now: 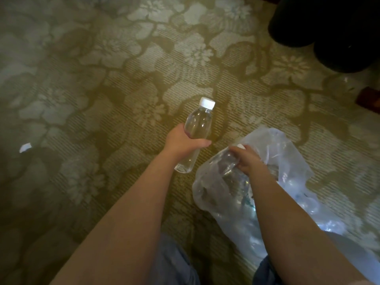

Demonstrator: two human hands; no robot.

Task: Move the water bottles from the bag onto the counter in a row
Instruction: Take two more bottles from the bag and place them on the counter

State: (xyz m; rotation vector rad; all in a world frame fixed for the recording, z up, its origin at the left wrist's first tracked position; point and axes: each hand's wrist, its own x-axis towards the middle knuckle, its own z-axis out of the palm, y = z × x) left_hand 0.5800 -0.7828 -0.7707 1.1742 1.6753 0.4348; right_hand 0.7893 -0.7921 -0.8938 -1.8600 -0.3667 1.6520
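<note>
My left hand (183, 140) grips a clear water bottle (197, 125) with a white cap around its middle, holding it tilted above the floral carpet. To its right lies a crumpled clear plastic bag (283, 182) on the carpet. My right hand (246, 159) reaches into the bag's mouth and grips a second clear bottle (224, 161) near its neck; a bit of its white cap shows above my fingers. More bottle shapes show dimly through the plastic, blurred. No counter is in view.
Green-beige floral carpet (123, 68) fills the view. A dark bulky object (329, 27) sits at the top right, with a reddish-brown edge (370, 99) below it. A small white scrap (25, 147) lies at far left. My blue-clad knees (174, 264) are at the bottom.
</note>
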